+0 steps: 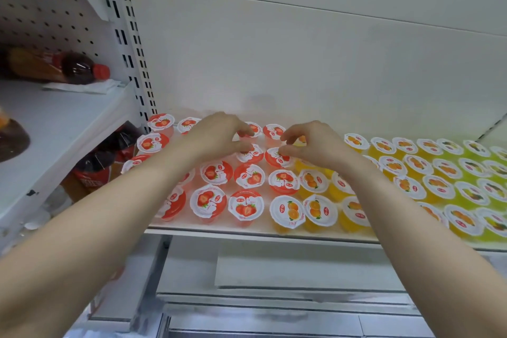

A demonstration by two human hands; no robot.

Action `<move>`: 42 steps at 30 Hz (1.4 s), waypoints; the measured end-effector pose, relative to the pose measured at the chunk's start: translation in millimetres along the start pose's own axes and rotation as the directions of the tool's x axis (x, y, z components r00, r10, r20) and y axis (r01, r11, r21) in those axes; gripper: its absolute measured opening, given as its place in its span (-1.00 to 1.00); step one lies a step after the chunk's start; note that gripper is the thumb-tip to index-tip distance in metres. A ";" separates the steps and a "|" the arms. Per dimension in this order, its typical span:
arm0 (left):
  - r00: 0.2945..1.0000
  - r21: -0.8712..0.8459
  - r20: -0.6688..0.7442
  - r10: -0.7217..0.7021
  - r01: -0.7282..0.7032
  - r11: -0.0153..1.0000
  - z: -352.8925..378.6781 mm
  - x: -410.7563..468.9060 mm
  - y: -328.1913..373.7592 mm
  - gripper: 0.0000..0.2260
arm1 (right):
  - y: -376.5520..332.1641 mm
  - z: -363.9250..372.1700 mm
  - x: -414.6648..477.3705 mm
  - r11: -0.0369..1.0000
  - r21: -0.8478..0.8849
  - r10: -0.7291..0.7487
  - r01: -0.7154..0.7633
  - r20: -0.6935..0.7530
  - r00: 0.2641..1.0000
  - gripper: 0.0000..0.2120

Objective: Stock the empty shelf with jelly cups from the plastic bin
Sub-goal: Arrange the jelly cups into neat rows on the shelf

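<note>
Two bare forearms (109, 214) reach in from below. Left hand (219, 134) and right hand (310, 143) are both curled, fingertips on back-row strawberry cups (248, 175); gripping or just nudging, can't tell. Risk: a forearm could drag the front orange cups (319, 210) off the shelf (247, 230) lip. White store shelving, cola bottles (79, 67) at left. Bin not in view.

Two bare arms showing, left forearm (109, 214) and right forearm (411, 214) both appearing uncovered from wrist to frame edge, smooth and slender, the wide lens making them look broad near the camera, left grip (216, 134) and right grip (315, 143) appearing bare, nails too blurred to make out.
</note>
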State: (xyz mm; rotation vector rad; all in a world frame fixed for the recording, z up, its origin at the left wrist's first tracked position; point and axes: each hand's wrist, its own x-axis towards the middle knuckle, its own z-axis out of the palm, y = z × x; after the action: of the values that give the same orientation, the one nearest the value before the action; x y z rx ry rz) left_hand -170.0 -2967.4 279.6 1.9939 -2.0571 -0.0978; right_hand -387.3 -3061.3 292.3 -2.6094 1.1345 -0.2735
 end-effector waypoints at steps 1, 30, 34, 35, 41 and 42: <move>0.999 -0.007 0.041 0.002 -0.002 1.000 -0.8 -3.6 2.9 -0.62 | -2.7 -1.6 -6.1 1.000 0.012 -0.008 0.007 0.041 0.999 -0.64; 0.999 0.192 0.050 -0.018 0.008 0.981 -5.3 -60.2 52.9 -0.56 | -22.5 3.9 -55.9 0.993 -0.100 -0.049 0.057 0.086 0.995 -0.54; 0.998 0.221 0.048 -0.042 0.031 0.975 -3.1 -59.7 56.1 -0.56 | -31.2 6.3 -57.5 0.989 -0.144 -0.022 0.033 0.082 0.996 -0.51; 0.998 0.225 0.049 -0.046 0.034 0.974 -3.0 -59.5 56.8 -0.57 | -33.3 6.3 -57.6 0.987 -0.159 -0.016 0.028 0.080 0.997 -0.52; 0.998 0.206 0.009 -0.057 0.053 0.977 -2.8 -59.9 59.9 -0.61 | -39.8 13.0 -60.6 0.974 -0.222 -0.031 0.033 0.011 0.999 -0.61; 0.998 0.206 0.004 -0.059 0.057 0.977 -2.2 -60.2 59.2 -0.62 | -39.7 14.2 -60.8 0.975 -0.218 -0.034 0.033 0.000 0.999 -0.60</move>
State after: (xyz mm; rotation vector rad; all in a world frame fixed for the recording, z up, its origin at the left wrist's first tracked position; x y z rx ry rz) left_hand -226.1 -2904.6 286.8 2.1787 -2.0901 0.0989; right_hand -397.1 -2988.0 288.3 -2.8210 1.1835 -0.1689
